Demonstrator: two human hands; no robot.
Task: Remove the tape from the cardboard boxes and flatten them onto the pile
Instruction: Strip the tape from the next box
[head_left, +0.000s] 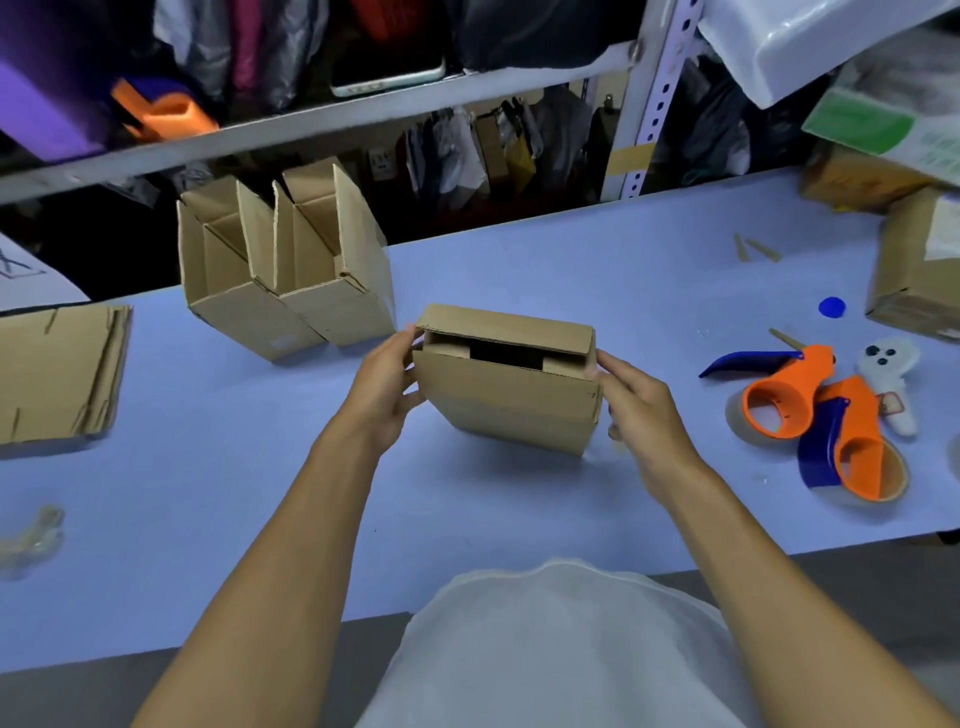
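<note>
A small cardboard box stands in the middle of the blue table, its top flaps partly folded in with a dark gap between them. My left hand grips its left side, thumb at the upper corner. My right hand holds its right edge with curled fingers. A pile of flattened cardboard lies at the far left. Two open boxes stand side by side behind and to the left, flaps up.
Two orange-and-blue tape dispensers lie to the right, beside a white tool and a blue cap. More boxes sit at the right edge. A crumpled wad of clear tape lies at near left. Shelving rises behind the table.
</note>
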